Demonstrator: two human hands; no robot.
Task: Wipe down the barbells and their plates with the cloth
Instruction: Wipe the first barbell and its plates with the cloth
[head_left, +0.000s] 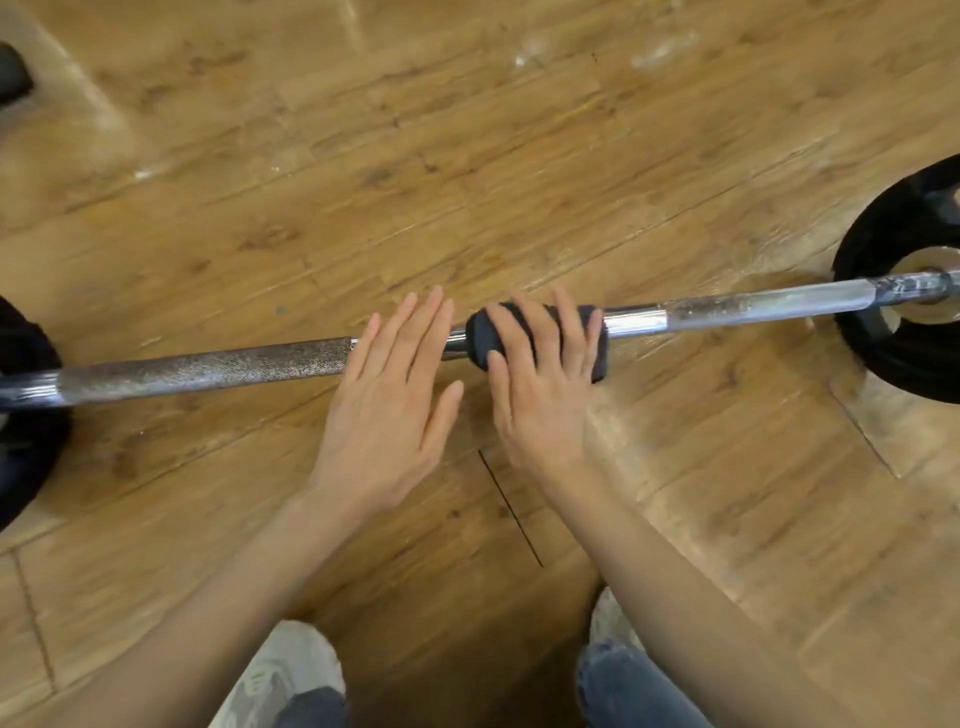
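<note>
Wooden floor carried everything; plank seams ran diagonally. Barbell lay across the floor's middle, spanning almost from left edge to right edge, with a black plate at the right end and another plate at the left, partly out of frame. Shaft: knurled grey section on the left, polished chrome toward the right.

Right hand was curled over the dark cloth, wrapping it round the chrome section at mid-bar. Left hand was flat and empty, fingers straight, over the bar just beside the cloth; contact uncertain.

Judgement: bar stiff and heavy, likely to roll; chrome slick, knurl grabby. Cloth soft, light, best wrapped fully round the shaft. Shoes visible at the floor's near edge.
</note>
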